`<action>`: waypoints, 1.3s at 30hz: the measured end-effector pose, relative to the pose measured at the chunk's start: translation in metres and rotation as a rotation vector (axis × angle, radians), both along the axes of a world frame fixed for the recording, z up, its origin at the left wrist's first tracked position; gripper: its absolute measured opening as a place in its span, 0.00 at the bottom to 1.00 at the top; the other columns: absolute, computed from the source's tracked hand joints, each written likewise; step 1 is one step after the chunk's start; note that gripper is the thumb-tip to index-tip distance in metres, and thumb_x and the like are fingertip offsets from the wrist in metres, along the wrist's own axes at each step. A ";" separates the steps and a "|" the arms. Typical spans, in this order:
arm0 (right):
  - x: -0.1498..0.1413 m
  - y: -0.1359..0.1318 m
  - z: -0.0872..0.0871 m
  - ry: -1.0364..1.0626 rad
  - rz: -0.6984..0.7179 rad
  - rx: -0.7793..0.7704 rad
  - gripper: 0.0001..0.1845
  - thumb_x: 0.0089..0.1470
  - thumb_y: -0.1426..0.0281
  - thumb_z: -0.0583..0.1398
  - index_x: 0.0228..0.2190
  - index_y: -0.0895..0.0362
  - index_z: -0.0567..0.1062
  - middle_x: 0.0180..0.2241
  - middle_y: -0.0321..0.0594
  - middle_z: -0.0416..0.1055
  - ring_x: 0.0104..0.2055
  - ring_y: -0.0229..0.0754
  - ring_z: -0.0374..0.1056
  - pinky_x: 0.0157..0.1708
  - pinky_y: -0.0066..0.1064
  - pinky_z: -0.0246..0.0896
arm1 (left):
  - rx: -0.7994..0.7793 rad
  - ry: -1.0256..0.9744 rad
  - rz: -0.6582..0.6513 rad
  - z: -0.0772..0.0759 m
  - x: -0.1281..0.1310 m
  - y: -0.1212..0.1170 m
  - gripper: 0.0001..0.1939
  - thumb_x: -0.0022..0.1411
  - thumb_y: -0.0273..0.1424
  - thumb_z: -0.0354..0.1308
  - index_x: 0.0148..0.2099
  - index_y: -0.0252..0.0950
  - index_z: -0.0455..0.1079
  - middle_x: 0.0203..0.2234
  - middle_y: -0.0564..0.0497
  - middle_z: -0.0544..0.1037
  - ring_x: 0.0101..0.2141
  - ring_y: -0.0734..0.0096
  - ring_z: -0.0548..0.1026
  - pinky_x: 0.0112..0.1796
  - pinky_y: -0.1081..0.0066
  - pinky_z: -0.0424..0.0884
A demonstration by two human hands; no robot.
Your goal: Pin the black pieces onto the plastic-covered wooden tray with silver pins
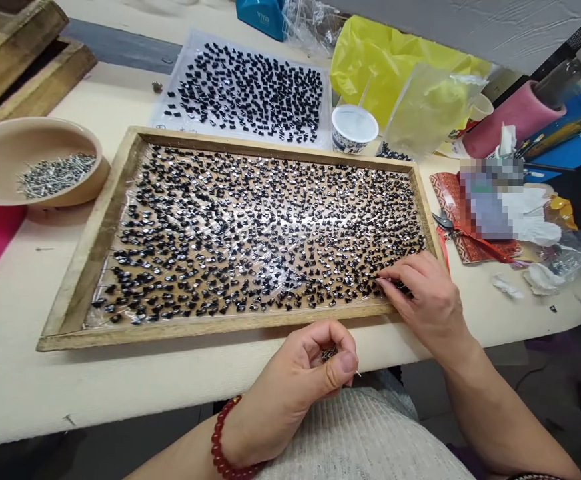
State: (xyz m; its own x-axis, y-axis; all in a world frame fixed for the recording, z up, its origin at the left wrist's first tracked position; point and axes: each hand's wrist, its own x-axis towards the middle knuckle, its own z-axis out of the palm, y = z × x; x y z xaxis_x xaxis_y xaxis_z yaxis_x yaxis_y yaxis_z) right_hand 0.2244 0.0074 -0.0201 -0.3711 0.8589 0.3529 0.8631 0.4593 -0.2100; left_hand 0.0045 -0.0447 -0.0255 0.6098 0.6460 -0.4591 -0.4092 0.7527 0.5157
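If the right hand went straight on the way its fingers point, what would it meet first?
Most likely the small black pieces inside the wooden frame, just ahead of the right hand; its height above them is unclear.

- Left forearm (pixel 185 447) is slanting up from the lower left.
- Left hand (pixel 307 377) is curling loosely, its thumb lying against the bent index finger.
- Right forearm (pixel 503 410) is slanting up from the lower right.
- Right hand (pixel 430 300) is pointing leftward, thumb and index tips standing close together.
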 end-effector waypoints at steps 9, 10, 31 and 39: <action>-0.027 -0.036 0.035 0.465 0.332 -0.346 0.05 0.56 0.74 0.63 0.37 0.58 0.74 0.31 0.39 0.71 0.35 0.37 0.67 0.34 0.30 0.66 | -0.005 -0.026 0.089 0.000 0.004 0.000 0.17 0.56 0.39 0.71 0.32 0.34 0.69 0.21 0.59 0.62 0.23 0.77 0.53 0.24 0.72 0.48; -0.029 -0.038 0.034 0.487 0.339 -0.348 0.04 0.56 0.76 0.63 0.36 0.58 0.74 0.31 0.38 0.70 0.35 0.36 0.67 0.34 0.30 0.66 | -0.003 -0.035 0.080 0.000 0.004 -0.001 0.17 0.56 0.39 0.71 0.31 0.34 0.69 0.22 0.58 0.63 0.23 0.77 0.53 0.24 0.72 0.49; 0.001 -0.007 0.003 0.112 0.024 -0.024 0.05 0.55 0.77 0.61 0.30 0.56 0.72 0.29 0.38 0.73 0.35 0.41 0.66 0.38 0.36 0.61 | -0.151 -0.181 0.099 0.000 0.003 -0.002 0.06 0.68 0.26 0.58 0.44 0.29 0.74 0.33 0.45 0.78 0.27 0.75 0.73 0.32 0.74 0.74; 0.000 -0.007 0.001 0.007 0.021 -0.086 0.05 0.58 0.76 0.59 0.30 0.56 0.72 0.30 0.38 0.73 0.36 0.41 0.64 0.39 0.36 0.57 | -0.177 -0.266 0.025 -0.003 -0.002 -0.002 0.11 0.70 0.33 0.56 0.35 0.34 0.70 0.15 0.57 0.69 0.13 0.84 0.47 0.14 0.82 0.48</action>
State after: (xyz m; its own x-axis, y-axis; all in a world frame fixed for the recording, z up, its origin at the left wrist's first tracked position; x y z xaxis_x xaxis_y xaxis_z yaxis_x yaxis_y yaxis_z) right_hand 0.2249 0.0005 -0.0191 -0.3867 0.8782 0.2813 0.8519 0.4570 -0.2556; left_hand 0.0024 -0.0466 -0.0290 0.7083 0.5868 -0.3924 -0.5315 0.8091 0.2507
